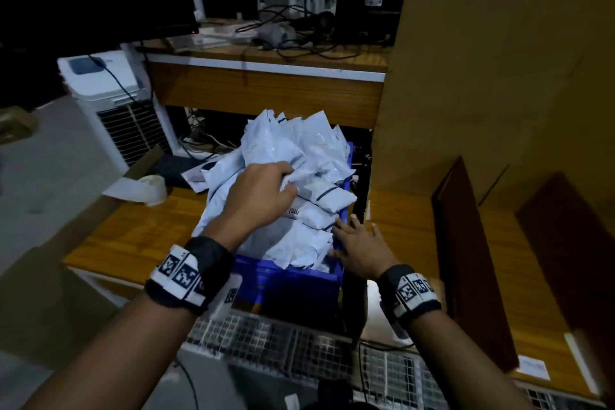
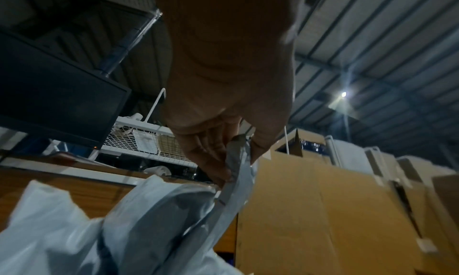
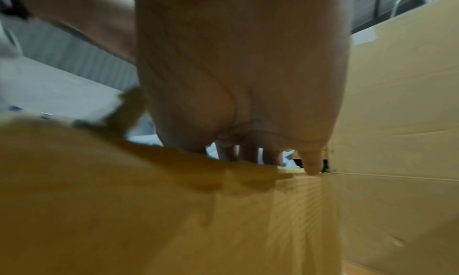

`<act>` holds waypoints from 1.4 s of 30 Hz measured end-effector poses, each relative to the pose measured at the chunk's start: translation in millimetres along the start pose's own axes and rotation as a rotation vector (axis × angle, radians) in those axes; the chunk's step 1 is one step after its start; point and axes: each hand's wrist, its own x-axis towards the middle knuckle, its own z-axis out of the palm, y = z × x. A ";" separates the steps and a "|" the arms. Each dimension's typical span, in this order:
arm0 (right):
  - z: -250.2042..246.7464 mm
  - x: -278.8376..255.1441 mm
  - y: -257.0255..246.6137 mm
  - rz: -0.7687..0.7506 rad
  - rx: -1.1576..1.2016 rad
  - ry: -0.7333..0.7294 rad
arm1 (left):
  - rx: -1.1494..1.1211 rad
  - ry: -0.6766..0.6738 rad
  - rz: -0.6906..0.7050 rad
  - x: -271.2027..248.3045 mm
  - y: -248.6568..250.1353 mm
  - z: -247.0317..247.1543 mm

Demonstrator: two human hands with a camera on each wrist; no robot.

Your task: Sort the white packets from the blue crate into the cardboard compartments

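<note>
A blue crate (image 1: 293, 283) stands on the wooden table, heaped with white packets (image 1: 309, 150). My left hand (image 1: 266, 190) reaches over the heap and pinches the edge of one white packet (image 2: 236, 183) between thumb and fingers. My right hand (image 1: 359, 243) lies at the crate's right rim with its fingers spread and straight, its fingertips touching the packets; it holds nothing. In the right wrist view the right hand (image 3: 248, 153) hovers over cardboard. The cardboard compartments (image 1: 472, 263), with dark upright dividers, stand to the right of the crate.
A tall cardboard wall (image 1: 499, 60) rises behind the compartments. A roll of tape (image 1: 153, 188) and an open carton flap lie left of the crate. A white appliance (image 1: 109, 100) stands at the back left. Wire mesh (image 1: 283, 343) runs below the table's front edge.
</note>
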 end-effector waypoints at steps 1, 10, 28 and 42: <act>-0.2 0.2 -2.8 0.015 0.007 0.010 | -0.043 0.011 0.008 4.4 -0.5 -11.0; -24.9 -12.1 -28.4 0.178 0.170 0.182 | -0.445 -0.022 -0.066 28.5 -12.4 -62.9; -116.2 -61.2 -48.0 -0.068 1.077 0.488 | -1.056 -0.133 -0.126 37.1 -5.6 -78.0; -118.7 -82.9 -1.7 -0.124 0.806 0.773 | -1.421 -0.241 0.050 28.3 5.7 -32.8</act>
